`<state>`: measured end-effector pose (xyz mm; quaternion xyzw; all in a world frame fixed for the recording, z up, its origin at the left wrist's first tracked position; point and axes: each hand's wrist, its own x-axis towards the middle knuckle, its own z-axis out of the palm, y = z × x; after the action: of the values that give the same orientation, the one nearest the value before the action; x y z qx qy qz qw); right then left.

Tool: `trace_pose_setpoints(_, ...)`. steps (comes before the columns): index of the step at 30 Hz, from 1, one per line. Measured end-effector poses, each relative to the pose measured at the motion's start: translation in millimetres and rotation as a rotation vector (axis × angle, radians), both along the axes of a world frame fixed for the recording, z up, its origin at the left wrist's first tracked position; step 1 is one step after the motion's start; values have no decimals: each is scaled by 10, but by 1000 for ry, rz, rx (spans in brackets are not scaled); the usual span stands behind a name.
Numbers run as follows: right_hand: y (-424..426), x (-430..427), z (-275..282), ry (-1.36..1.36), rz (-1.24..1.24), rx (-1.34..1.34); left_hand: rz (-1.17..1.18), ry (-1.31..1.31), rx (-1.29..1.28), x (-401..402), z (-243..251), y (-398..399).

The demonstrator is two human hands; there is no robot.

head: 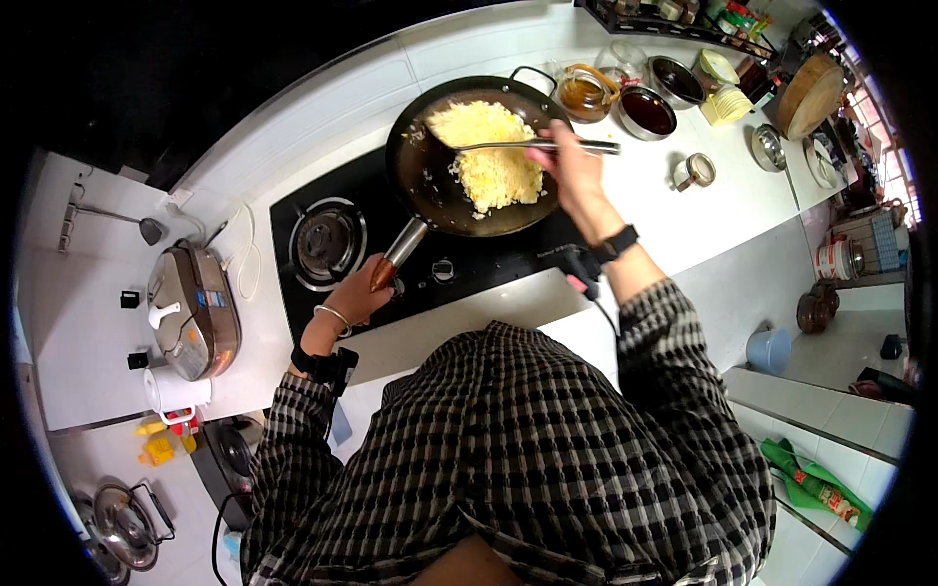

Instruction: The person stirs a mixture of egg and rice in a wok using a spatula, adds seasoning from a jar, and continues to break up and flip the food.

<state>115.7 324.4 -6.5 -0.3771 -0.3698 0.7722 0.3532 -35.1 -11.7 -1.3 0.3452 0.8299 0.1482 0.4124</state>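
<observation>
My left hand (357,294) grips the wood-tipped metal handle (399,253) of a dark wok (440,201). The wok sits over the right side of a black gas hob (484,256). In it lies a mound of yellowish rice (498,172), with loose grains scattered on the wok wall. My right hand (575,165) holds the metal handle of a spatula (506,145) across the wok. The spatula's blade end is at the left part of the rice, partly buried. A dark strap circles each wrist.
Right of the wok stand a glass pot of amber liquid (584,95), metal bowls of dark liquid (646,113) and a small jar (695,171). A bare burner (327,242) and a rice cooker (194,311) are on the left. A ladle (150,231) hangs on the wall.
</observation>
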Motion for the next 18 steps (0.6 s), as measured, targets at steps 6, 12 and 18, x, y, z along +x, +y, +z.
trace_pose_setpoints(6, 455, 603, 821, -277, 384, 378, -58, 83, 91, -255, -162, -116)
trace_pose_setpoints(12, 75, 33, 1403, -896, 851, 988, 6, 14, 44, -234, -17, -107)
trace_pose_setpoints(18, -232, -82, 885, -687, 584, 1325, -31, -40, 42, -185, 33, -46)
